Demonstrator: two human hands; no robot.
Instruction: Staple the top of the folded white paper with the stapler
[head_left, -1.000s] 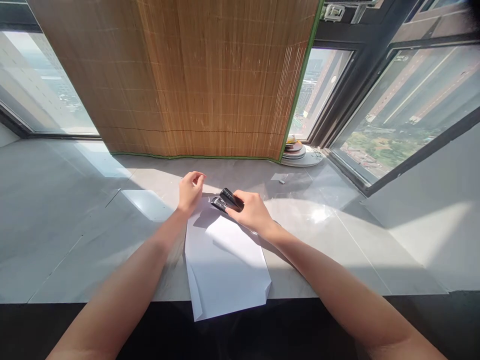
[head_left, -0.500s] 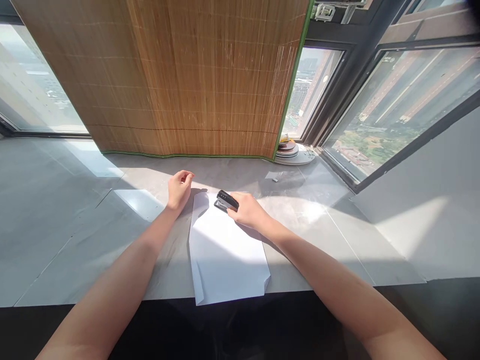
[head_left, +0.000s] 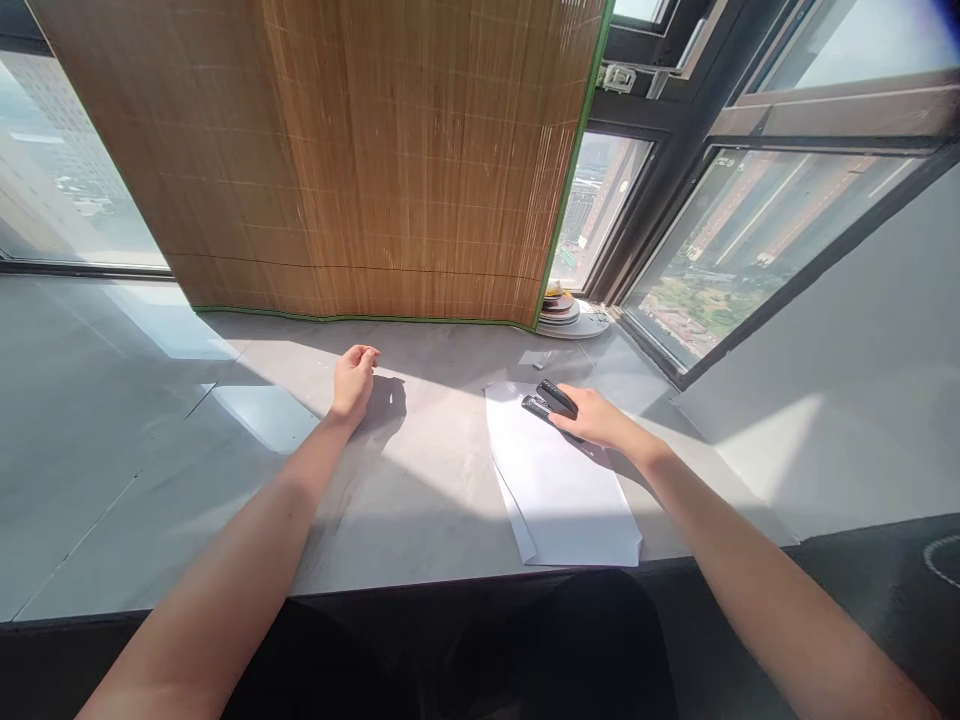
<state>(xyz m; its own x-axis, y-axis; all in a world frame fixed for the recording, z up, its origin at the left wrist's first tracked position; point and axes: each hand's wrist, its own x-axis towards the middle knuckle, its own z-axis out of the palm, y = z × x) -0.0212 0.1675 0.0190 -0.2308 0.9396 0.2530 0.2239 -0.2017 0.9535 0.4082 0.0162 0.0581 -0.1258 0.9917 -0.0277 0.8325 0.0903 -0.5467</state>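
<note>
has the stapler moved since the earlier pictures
Yes, to the right: it was left of the lower right corner of the bamboo blind; now the stapler is slightly right of that corner.

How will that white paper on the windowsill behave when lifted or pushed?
The white paper will likely flop: it looks thin, its lower right corner bent. Resting on a smooth-looking windowsill, it may also slide if pushed.

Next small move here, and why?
I'd probably bring the left hand across to steady the white paper: that hand is well apart from it, while the right hand holds the black stapler over its far part.
</note>
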